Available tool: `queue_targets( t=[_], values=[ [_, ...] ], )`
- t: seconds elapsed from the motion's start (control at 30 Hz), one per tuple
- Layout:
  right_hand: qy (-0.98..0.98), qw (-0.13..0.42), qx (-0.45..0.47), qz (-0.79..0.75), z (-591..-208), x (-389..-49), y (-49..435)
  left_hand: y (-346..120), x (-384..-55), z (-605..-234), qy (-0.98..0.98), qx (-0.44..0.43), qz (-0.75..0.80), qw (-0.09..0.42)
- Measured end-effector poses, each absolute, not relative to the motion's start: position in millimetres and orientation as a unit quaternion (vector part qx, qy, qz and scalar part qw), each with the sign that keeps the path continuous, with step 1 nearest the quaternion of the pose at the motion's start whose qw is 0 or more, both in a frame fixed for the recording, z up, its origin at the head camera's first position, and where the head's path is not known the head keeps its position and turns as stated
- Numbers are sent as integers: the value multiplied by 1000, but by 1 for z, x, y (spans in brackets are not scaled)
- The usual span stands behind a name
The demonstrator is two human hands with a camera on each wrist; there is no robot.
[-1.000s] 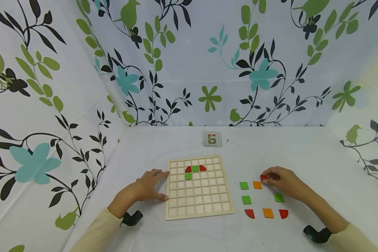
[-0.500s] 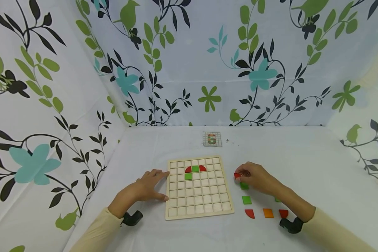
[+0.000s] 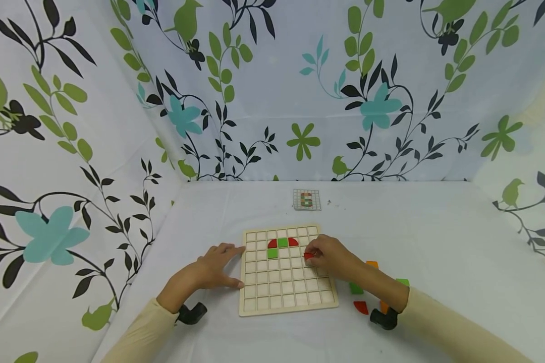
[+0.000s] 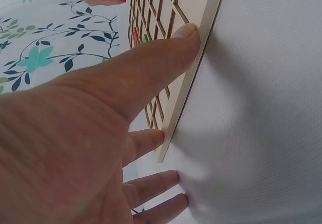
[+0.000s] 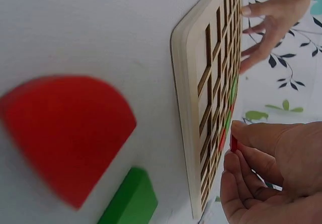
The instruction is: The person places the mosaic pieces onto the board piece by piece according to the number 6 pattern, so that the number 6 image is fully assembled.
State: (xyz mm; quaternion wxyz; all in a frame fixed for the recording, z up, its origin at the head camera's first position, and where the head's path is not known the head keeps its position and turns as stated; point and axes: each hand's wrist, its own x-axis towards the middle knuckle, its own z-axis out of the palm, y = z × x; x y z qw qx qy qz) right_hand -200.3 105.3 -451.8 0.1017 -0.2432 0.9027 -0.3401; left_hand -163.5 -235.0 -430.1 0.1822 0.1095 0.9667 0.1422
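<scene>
A square wooden grid board (image 3: 288, 302) lies on the white table. Set in its upper cells are two red quarter-round tiles (image 3: 292, 242) with a green square tile (image 3: 282, 242) between them, and another green tile (image 3: 272, 253) below the left one. My right hand (image 3: 331, 257) pinches a red tile (image 5: 234, 143) between thumb and fingers, over the board's right side. My left hand (image 3: 218, 267) rests at the board's left edge, thumb (image 4: 186, 35) and index fingertip touching the frame, the other fingers extended beside it on the cloth.
Right of the board, partly hidden under the right forearm, lie loose tiles: a red quarter-round (image 3: 361, 307), green squares (image 3: 356, 288) and orange squares (image 3: 372, 264). A small pattern card (image 3: 307, 200) lies behind the board. A leaf-printed curtain (image 3: 254, 91) hangs at the back.
My right hand has carried the red tile leftward from among the loose tiles to over the board. My left hand has stayed in place at the board's edge.
</scene>
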Motion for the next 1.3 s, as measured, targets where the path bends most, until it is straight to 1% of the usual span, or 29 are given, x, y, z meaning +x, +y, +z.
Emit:
queue_targets(
  t=[0.17, 0.43, 0.6, 0.8, 1.13, 1.3],
  values=[
    [904, 100, -247, -335, -457, -201, 91, -236, -164, -431, 967, 110, 141, 180],
    [911, 76, -253, -318, -460, -198, 78, -236, -162, -429, 967, 115, 143, 178],
    [918, 86, -242, -303, -457, -197, 71, -236, -162, -429, 967, 118, 140, 176],
    [917, 86, -251, -297, -453, -195, 67, -236, -163, -430, 967, 114, 140, 177],
    [910, 118, -262, -300, -450, -195, 62, -236, -163, -430, 967, 118, 144, 173],
    [911, 103, -289, -275, -454, -195, 63, -236, -163, -430, 967, 118, 144, 175]
  ],
)
